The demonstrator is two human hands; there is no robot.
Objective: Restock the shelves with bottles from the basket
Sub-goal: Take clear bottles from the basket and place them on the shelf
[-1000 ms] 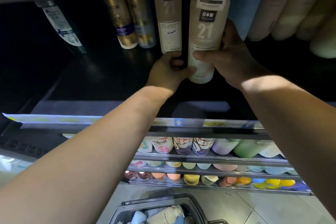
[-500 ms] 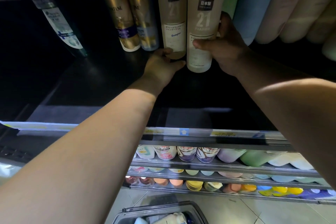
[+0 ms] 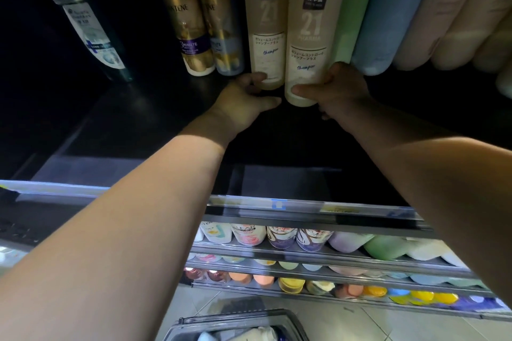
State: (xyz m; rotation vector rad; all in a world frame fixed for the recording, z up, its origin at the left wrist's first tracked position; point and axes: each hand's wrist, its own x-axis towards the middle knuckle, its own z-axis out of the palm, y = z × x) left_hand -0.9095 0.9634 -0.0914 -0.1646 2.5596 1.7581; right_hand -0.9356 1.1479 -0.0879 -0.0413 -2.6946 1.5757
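Beige bottle (image 3: 307, 63) moved back between twin (image 3: 267, 36) and green bottle (image 3: 352, 22), right hand (image 3: 340, 88) gripping.

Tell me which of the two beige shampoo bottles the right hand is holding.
The right beige bottle, next to the green bottle: the right hand grips its base. The left beige bottle stands behind, with the left hand curled on it.

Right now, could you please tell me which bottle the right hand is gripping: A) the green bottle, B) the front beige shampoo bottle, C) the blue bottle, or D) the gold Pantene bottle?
B: the right hand wraps thumb and fingers round the front beige shampoo bottle.
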